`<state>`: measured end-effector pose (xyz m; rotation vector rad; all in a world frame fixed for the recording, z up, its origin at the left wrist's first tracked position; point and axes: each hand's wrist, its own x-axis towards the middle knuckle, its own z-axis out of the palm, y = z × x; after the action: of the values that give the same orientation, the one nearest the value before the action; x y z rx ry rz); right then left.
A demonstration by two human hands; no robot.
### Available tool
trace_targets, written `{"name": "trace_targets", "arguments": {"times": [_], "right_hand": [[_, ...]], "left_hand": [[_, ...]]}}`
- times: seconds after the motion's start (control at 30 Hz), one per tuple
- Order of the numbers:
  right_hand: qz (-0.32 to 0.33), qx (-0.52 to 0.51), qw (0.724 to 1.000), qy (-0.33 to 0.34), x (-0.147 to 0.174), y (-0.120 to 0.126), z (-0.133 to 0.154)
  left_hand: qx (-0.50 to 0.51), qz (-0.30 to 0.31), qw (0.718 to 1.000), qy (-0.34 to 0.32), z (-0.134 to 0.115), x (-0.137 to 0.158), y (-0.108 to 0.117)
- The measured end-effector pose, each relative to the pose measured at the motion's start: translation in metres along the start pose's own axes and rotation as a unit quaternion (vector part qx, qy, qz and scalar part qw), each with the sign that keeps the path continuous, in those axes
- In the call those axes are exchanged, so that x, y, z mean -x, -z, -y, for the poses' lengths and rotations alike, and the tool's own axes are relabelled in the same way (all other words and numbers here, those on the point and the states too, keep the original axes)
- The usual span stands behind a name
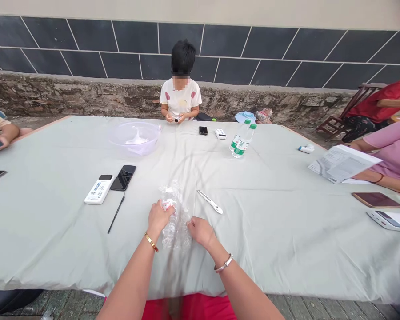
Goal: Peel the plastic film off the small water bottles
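A clear plastic bottle (pixel 171 222) with a red and white label lies on a sheet of bubble wrap (pixel 186 205) on the table in front of me. My left hand (pixel 159 217) is closed around the bottle's upper part. Pinched at the wrap's right edge, my right hand (pixel 200 230) has its thumb and fingers together on the clear film. A white utility knife (pixel 210 202) lies just beyond my right hand, touched by neither hand.
Left of my hands are a white power bank (pixel 99 190) and a black phone (pixel 123 178) with a strap. A translucent purple basin (pixel 135 138) and two green-capped water bottles (pixel 242 141) stand farther back. A person (pixel 181 95) sits opposite; another holds a paper sheet (pixel 343 163) at right.
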<state>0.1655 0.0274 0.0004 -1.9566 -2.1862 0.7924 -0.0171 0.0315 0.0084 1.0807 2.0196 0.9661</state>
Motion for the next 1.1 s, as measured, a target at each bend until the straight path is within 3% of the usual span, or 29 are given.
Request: {"name": "trace_targets", "arguments": {"times": [0.17, 0.27, 0.4, 0.5, 0.57, 0.63, 0.7, 0.83, 0.93, 1.1], "right_hand": [[0.009, 0.012, 1.0, -0.01, 0.001, 0.006, -0.007], [0.003, 0.012, 1.0, -0.016, 0.004, 0.015, -0.006], [-0.104, -0.022, 0.994, 0.038, 0.012, 0.041, 0.001], [-0.223, -0.073, 0.965, 0.119, 0.018, 0.051, 0.021], [-0.251, -0.136, 0.941, 0.184, 0.018, 0.042, 0.044], [-0.212, -0.199, 0.927, 0.236, 0.013, 0.022, 0.068], [-0.148, -0.208, 0.939, 0.229, 0.005, -0.004, 0.083], [-0.067, -0.057, 0.984, 0.156, -0.004, -0.043, 0.069], [-0.034, 0.053, 0.984, 0.169, 0.003, -0.049, 0.04], [-0.012, 0.121, 0.981, 0.151, 0.007, -0.036, 0.016]], "left_hand": [[0.022, -0.087, 0.996, 0.016, 0.017, -0.001, 0.034], [0.058, -0.086, 0.995, -0.002, 0.014, 0.01, 0.033], [-0.004, -0.033, 0.998, -0.062, 0.007, 0.019, 0.017], [-0.03, -0.015, 0.996, -0.08, 0.009, 0.017, 0.016], [-0.065, -0.002, 0.995, -0.078, 0.009, 0.016, 0.017], [-0.109, 0.011, 0.992, -0.068, 0.008, 0.016, 0.018], [-0.133, 0.019, 0.989, -0.065, 0.008, 0.015, 0.019], [-0.11, 0.022, 0.99, -0.086, 0.019, 0.003, 0.031], [-0.057, 0.025, 0.996, -0.066, 0.036, -0.009, 0.05], [-0.008, -0.004, 1.0, 0.017, 0.051, -0.013, 0.077]]}}
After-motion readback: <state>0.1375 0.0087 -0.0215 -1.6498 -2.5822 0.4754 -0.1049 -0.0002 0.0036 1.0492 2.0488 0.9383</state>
